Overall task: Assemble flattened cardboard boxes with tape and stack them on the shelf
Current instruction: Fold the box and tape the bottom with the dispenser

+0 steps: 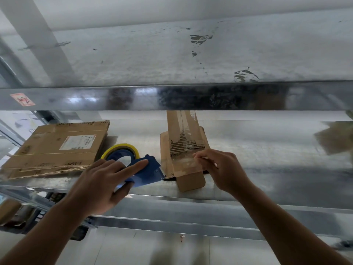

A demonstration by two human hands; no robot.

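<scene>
As left hand point(103, 185) grips dispenser point(145, 169), label point(78, 142) — illegible.

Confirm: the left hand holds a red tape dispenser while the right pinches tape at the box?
No: the dispenser is blue, as the head view shows. The left hand holds it; the right hand pinches tape at the box.

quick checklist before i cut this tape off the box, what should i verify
1. Left hand grips the tape dispenser: ok.
2. Right hand pinches the tape strip end at the small box: ok.
3. Tape strip spans the box from dispenser to right hand: ok.
4. Box face intact: not ok, a torn layer exposes corrugation.
5. Tape lying flat, no wrinkles: cannot tell.
6. Stack of flattened boxes out of the way, left of the dispenser on the shelf: ok.
</scene>
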